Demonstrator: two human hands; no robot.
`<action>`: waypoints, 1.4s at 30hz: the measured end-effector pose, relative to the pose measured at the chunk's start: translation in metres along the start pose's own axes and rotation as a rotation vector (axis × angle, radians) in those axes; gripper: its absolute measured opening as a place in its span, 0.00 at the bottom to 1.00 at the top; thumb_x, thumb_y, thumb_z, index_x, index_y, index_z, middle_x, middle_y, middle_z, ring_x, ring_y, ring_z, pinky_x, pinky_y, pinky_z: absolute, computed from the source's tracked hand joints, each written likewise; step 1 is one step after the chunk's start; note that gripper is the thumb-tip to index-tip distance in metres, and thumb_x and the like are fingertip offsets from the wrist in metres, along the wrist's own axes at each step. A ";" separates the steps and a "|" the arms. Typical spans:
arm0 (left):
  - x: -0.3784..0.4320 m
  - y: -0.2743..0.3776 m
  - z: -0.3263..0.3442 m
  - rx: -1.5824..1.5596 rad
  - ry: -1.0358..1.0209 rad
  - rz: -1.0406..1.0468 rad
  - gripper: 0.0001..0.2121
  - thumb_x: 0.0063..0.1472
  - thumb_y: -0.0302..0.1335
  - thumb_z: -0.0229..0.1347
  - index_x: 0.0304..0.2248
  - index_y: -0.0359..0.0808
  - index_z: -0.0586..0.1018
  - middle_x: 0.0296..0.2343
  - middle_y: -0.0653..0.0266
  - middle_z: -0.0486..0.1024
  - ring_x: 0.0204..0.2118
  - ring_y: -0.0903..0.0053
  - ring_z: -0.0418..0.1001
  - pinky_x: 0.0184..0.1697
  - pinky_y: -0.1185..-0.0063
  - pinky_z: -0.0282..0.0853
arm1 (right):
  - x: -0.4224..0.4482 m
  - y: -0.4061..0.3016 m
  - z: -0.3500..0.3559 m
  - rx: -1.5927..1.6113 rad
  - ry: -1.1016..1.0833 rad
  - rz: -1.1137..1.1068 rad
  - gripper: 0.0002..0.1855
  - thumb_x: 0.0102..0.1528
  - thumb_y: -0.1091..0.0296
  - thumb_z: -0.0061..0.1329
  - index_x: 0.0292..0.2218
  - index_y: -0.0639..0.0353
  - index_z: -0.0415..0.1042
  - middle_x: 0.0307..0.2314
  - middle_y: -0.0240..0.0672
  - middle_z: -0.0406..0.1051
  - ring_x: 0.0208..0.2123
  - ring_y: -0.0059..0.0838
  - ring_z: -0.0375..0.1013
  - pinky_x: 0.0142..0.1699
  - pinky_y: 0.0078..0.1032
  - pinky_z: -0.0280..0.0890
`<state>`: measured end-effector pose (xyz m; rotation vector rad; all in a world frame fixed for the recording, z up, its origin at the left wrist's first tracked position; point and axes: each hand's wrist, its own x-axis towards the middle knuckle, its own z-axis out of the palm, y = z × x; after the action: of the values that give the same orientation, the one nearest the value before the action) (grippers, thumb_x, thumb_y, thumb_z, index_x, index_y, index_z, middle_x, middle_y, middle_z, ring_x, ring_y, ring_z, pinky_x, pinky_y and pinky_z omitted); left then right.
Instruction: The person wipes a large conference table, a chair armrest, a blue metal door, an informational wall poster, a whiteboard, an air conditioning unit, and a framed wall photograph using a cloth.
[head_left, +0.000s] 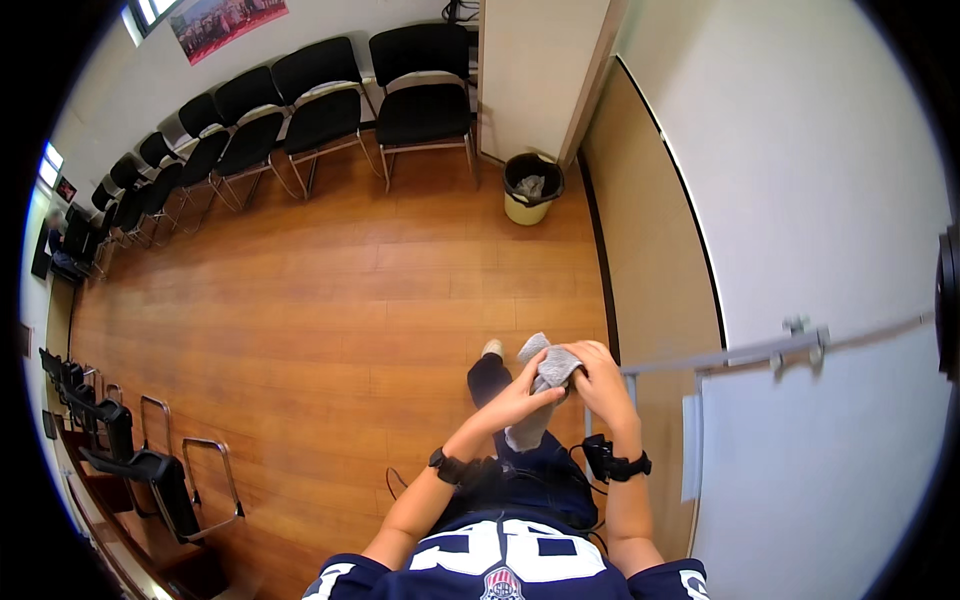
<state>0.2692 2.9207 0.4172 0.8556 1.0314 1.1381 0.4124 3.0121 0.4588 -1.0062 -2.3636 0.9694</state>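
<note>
A grey cloth (559, 366) is bunched between my two hands in front of my body. My left hand (527, 394) grips it from the left, thumb pointing across it. From the right, my right hand (596, 371) holds the cloth's other side, its fingers bent over the top. One loose end of the cloth sticks out beyond my fingers, and a longer end hangs down towards my legs. Whether anything is wrapped inside the cloth is hidden. Black straps with devices are on both wrists.
A whiteboard (817, 465) on a metal frame stands close at my right. Ahead, a lined waste bin (527, 189) is beside a pillar (536, 82). Black chairs (424, 112) line the far wall; more chairs (172, 487) stand left. A person (60, 244) sits far left. Wooden floor (337, 300) lies between.
</note>
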 end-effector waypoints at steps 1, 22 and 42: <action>0.019 0.016 -0.012 0.055 -0.009 -0.021 0.31 0.56 0.33 0.51 0.55 0.33 0.51 0.52 0.54 0.53 0.56 0.71 0.50 0.57 0.77 0.46 | 0.016 0.005 -0.006 0.003 0.001 0.000 0.14 0.46 0.74 0.43 0.37 0.64 0.69 0.35 0.43 0.69 0.40 0.43 0.65 0.47 0.33 0.58; 0.197 0.222 -0.357 0.653 0.296 -0.135 0.23 0.53 0.29 0.54 0.50 0.37 0.65 0.41 0.58 0.66 0.44 0.72 0.64 0.48 0.78 0.58 | 0.447 -0.019 0.043 0.127 -0.576 -0.154 0.21 0.43 0.69 0.53 0.40 0.62 0.63 0.34 0.42 0.63 0.37 0.43 0.65 0.41 0.31 0.61; 0.463 0.351 -0.583 0.695 0.169 0.263 0.18 0.54 0.30 0.54 0.42 0.28 0.69 0.38 0.51 0.71 0.42 0.67 0.70 0.44 0.77 0.64 | 0.808 -0.009 0.045 0.005 0.079 0.042 0.13 0.37 0.86 0.45 0.29 0.64 0.70 0.27 0.39 0.67 0.33 0.38 0.66 0.38 0.26 0.61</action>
<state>-0.3452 3.4664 0.4682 1.4952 1.5259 1.0874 -0.1550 3.5881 0.5017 -1.0767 -2.2830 0.9322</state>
